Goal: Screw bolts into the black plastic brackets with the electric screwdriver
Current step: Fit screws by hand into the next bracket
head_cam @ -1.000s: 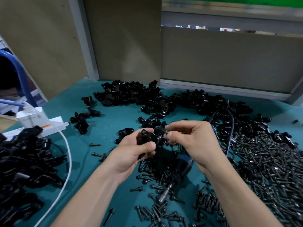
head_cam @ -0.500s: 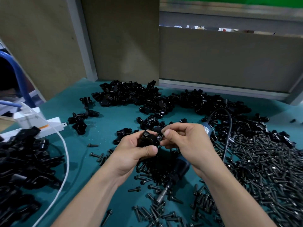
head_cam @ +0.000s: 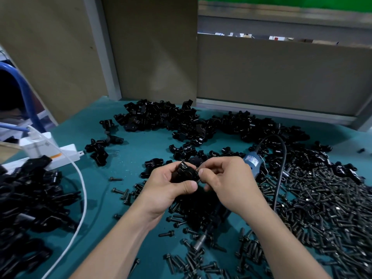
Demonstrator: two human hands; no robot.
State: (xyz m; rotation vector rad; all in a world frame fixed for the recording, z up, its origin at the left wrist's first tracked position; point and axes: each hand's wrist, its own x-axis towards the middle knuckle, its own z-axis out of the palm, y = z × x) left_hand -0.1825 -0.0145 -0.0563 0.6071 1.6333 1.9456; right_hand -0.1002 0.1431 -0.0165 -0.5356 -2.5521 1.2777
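My left hand [head_cam: 171, 186] grips a black plastic bracket [head_cam: 184, 174] above the teal table. My right hand [head_cam: 227, 182] pinches a small bolt [head_cam: 197, 169] at the bracket's right side; most of the bolt is hidden by the fingertips. The electric screwdriver [head_cam: 252, 161] lies on the table under my right hand, its blue body showing beyond the knuckles and its metal tip [head_cam: 200, 241] pointing toward me. Neither hand touches it.
A bracket pile [head_cam: 167, 119] spreads along the back of the teal mat [head_cam: 128, 164]. Loose bolts [head_cam: 322, 208] cover the right side. More brackets [head_cam: 26, 198] lie at the left, beside a white power strip [head_cam: 60, 156] and a white cable [head_cam: 80, 194]. Board walls stand behind.
My right hand has brought the bolt in closer to the bracket's side, and both hands have drifted slightly toward me. The screwdriver has not moved.
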